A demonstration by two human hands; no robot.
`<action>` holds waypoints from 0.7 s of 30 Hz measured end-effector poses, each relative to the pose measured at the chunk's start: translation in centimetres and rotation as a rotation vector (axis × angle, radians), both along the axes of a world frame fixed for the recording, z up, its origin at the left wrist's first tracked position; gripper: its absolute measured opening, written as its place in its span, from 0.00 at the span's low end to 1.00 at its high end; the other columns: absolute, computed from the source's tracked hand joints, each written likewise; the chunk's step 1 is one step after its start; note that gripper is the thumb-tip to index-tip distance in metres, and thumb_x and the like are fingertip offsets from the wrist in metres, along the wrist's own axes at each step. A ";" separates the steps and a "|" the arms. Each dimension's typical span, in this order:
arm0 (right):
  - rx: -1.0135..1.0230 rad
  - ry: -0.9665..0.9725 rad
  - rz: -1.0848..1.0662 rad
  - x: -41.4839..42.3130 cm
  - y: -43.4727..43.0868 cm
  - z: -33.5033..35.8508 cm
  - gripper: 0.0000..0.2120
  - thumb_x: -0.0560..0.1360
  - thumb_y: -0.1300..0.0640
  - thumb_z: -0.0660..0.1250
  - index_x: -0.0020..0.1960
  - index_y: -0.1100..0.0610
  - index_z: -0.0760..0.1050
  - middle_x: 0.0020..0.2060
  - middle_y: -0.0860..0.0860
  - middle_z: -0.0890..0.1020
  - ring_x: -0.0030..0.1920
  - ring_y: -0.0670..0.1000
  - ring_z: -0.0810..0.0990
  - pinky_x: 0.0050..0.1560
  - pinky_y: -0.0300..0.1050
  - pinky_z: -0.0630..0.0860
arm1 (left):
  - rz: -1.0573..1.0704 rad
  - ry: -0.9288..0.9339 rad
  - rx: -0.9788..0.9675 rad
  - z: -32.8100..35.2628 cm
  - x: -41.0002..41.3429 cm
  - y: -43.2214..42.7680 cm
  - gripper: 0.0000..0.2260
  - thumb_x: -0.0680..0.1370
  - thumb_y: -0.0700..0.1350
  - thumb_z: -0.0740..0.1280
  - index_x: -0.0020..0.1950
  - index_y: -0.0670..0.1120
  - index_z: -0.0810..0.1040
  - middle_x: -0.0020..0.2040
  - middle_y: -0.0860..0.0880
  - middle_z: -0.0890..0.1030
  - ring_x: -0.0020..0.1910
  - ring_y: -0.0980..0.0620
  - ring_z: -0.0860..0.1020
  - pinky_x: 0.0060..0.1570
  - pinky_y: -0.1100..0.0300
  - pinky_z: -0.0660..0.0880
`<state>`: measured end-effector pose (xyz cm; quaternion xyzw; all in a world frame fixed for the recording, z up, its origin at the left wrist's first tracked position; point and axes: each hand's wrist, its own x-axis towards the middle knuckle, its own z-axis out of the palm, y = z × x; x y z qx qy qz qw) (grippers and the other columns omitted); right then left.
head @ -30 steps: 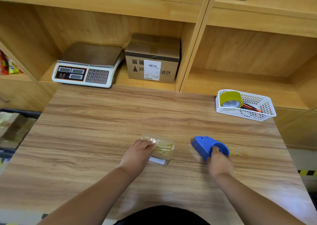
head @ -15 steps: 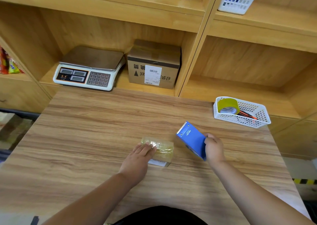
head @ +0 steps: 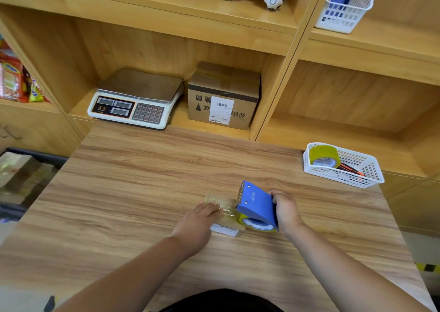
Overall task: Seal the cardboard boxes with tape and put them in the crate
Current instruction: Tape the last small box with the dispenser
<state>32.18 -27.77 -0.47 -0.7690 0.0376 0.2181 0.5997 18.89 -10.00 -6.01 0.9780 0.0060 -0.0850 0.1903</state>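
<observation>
Two hands at work: well left of the fingers sits the crate (head: 38, 154); the left hand (head: 198, 223) lies flat, fingers straight and together, pressing the small cardboard box (head: 228, 214); right beside those fingertips the blue tape dispenser (head: 256, 204) touches the box, the right hand (head: 285, 210) curling its fingers round the rear.

Two cardboard boxes (head: 227, 213) (head: 223, 90), two baskets (head: 338, 177) (head: 345, 14), two tape rolls (head: 323, 154) (head: 258, 226), one scale (head: 138, 100), one dispenser (head: 257, 204), two hands (head: 197, 226) (head: 285, 209).
</observation>
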 end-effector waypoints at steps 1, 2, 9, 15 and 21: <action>-0.010 -0.013 0.008 -0.1 0.1 0.0 0.07 0.60 0.61 0.52 0.27 0.61 0.68 0.28 0.55 0.70 0.32 0.53 0.65 0.35 0.44 0.60 | 0.007 0.013 -0.018 0.0 0.1 0.0 0.29 0.77 0.36 0.55 0.78 0.49 0.54 0.77 0.55 0.53 0.76 0.56 0.48 0.73 0.63 0.39; -0.018 -0.024 0.016 -0.1 0.1 -0.1 0.07 0.61 0.61 0.52 0.27 0.60 0.67 0.27 0.53 0.70 0.31 0.52 0.65 0.34 0.43 0.59 | 0.018 0.028 -0.045 0.0 0.2 0.1 0.28 0.77 0.37 0.55 0.77 0.50 0.56 0.77 0.55 0.54 0.76 0.56 0.49 0.73 0.63 0.40; -0.065 -0.072 0.087 0.1 0.2 -0.2 0.08 0.58 0.59 0.52 0.23 0.55 0.67 0.23 0.47 0.70 0.27 0.47 0.65 0.32 0.43 0.59 | 0.483 0.024 -0.678 2.4 2.0 -0.9 0.16 0.78 0.41 0.59 0.60 0.56 0.78 0.60 0.59 0.76 0.54 0.61 0.75 0.50 0.69 0.70; -0.060 -0.092 0.095 0.3 -0.1 -0.6 0.08 0.58 0.58 0.52 0.23 0.55 0.67 0.23 0.48 0.70 0.28 0.48 0.65 0.33 0.44 0.59 | 0.868 -0.072 -1.195 5.3 2.3 -2.1 0.12 0.78 0.41 0.62 0.47 0.54 0.82 0.45 0.56 0.84 0.50 0.61 0.79 0.50 0.65 0.71; -0.033 -0.082 0.096 0.4 0.1 -0.6 0.09 0.58 0.59 0.53 0.21 0.54 0.67 0.23 0.48 0.70 0.29 0.48 0.65 0.34 0.44 0.59 | 0.882 0.032 -1.339 6.8 2.7 -3.0 0.11 0.78 0.42 0.61 0.50 0.54 0.81 0.44 0.58 0.85 0.52 0.61 0.79 0.54 0.62 0.69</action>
